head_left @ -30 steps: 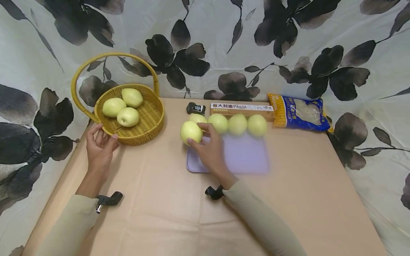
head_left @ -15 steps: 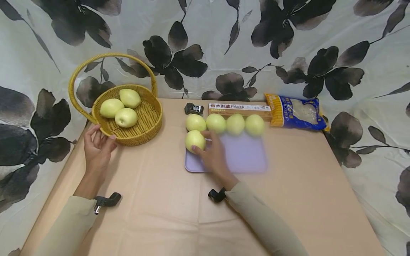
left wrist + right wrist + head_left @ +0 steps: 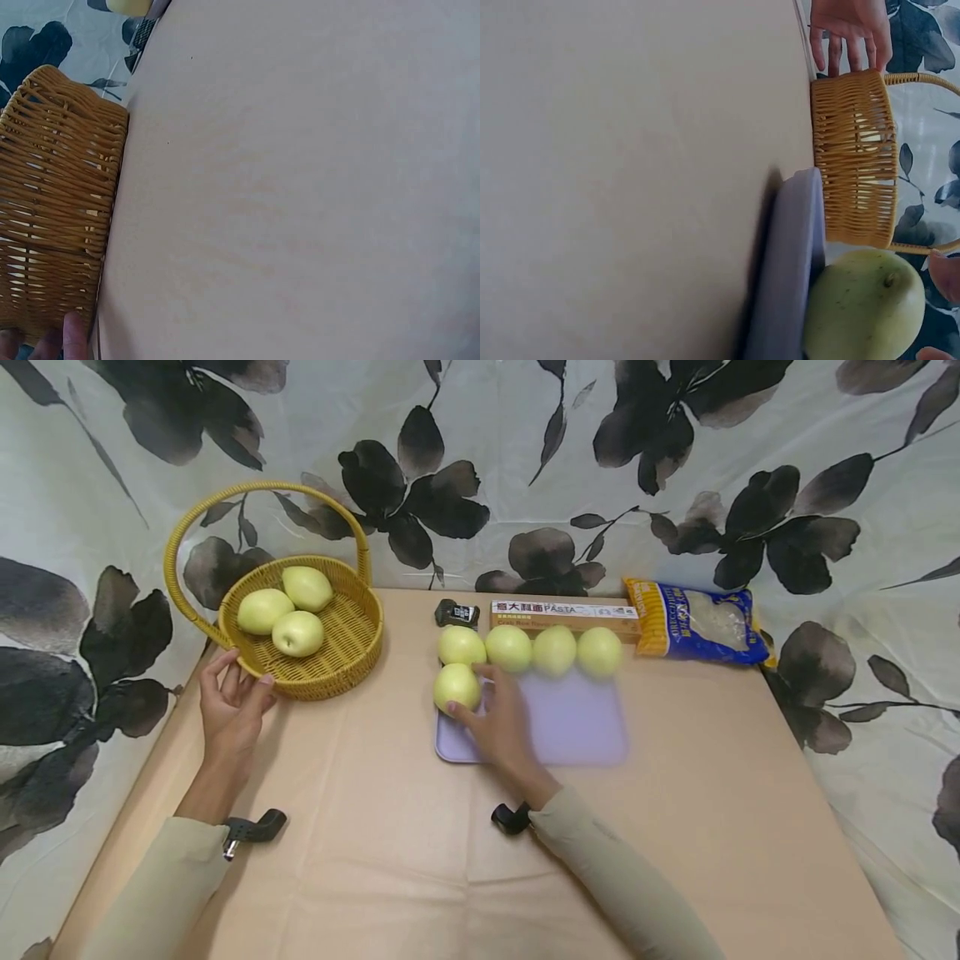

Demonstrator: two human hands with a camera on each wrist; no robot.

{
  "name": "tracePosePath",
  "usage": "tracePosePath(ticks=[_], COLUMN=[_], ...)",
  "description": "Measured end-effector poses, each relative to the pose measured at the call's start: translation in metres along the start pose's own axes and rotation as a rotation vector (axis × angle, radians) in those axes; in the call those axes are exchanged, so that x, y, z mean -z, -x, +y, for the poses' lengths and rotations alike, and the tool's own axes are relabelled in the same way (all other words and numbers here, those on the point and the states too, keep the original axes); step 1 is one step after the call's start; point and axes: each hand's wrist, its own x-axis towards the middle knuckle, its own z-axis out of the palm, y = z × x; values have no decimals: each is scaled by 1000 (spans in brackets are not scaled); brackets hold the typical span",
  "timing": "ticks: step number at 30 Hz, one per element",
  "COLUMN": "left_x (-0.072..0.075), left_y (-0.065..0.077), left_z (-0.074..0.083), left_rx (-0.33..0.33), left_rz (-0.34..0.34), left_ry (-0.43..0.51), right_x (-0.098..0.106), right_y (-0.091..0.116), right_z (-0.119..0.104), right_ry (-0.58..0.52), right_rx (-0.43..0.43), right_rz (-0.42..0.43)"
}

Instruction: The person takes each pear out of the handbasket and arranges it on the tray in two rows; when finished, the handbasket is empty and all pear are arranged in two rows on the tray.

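A yellow wicker basket (image 3: pixel 358 672) with three green apples (image 3: pixel 297 634) in it stands at the table's left. My left hand (image 3: pixel 228 706) touches its near side with thumb and fingertips. In the left wrist view, fingers (image 3: pixel 74 334) lie against the woven wall. A lilac tray (image 3: pixel 577 727) stands in the middle, with a back row of several green apples (image 3: pixel 554 652). At its left side, my right hand (image 3: pixel 501 718) holds another green apple (image 3: pixel 455 687) between thumb and fingers, in front of the row. The right wrist view shows that apple (image 3: pixel 866 307) right by the tray wall.
Behind the tray lie a pasta box (image 3: pixel 562 617), a small black packet (image 3: pixel 457 613) and a blue and yellow pasta bag (image 3: pixel 701 622). A floral cloth (image 3: pixel 517 452) hangs behind the table.
My right hand has brought its apple down and slightly right onto the tray's left part, uncovering the leftmost apple of the row. The left hand has stayed at the basket.
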Motion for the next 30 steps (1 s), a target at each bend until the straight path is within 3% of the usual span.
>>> tracePosePath(ticks=[6,11,22,30], left_x=[-1,-2,-1,-2], left_y=[-1,0,0,0], left_z=[1,2,1,0], left_rx=[5,20,13,2], left_rz=[12,26,15,14], left_ry=[-3,-4,13,7], right_x=[0,-13,-73,-125], right_y=[-5,-18,-59,-91], right_z=[-21,-52,-109,-125], right_ry=[1,-21,-25,61], right_rx=[201,336,347,338], right_rz=[67,30,-191,-263])
